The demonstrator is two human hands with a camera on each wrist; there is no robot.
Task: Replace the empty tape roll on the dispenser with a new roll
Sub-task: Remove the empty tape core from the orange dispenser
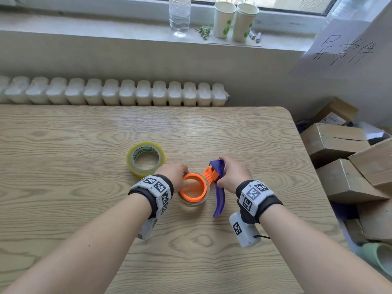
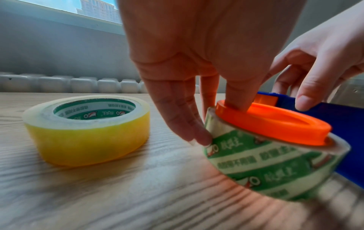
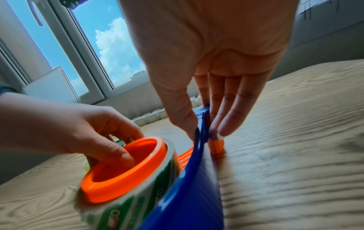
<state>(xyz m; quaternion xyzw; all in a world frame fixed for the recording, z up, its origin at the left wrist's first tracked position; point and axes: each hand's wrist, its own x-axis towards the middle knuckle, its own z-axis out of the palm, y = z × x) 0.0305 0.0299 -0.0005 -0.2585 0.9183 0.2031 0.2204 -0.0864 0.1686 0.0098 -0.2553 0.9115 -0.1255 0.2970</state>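
Observation:
The tape dispenser lies on the wooden table (image 1: pixel 84 134), with a blue handle (image 1: pixel 219 200) and an orange hub (image 1: pixel 203 187). An empty tape roll (image 2: pixel 265 163) with green print sits on the hub (image 2: pixel 275 123), tilted. My left hand (image 2: pixel 218 123) grips this roll, thumb inside the hub and fingers on the outer wall. My right hand (image 3: pixel 205 132) pinches the front end of the blue dispenser body (image 3: pixel 187 186) between thumb and fingers. The new yellow roll (image 1: pixel 132 164) lies flat just left of and behind my left hand (image 1: pixel 176 175), untouched.
Cardboard boxes (image 1: pixel 335 143) are stacked off the table's right edge. A white radiator (image 1: pixel 114 94) runs behind the table. On the windowsill stand a water bottle (image 1: pixel 179 15) and two paper cups (image 1: pixel 234 21).

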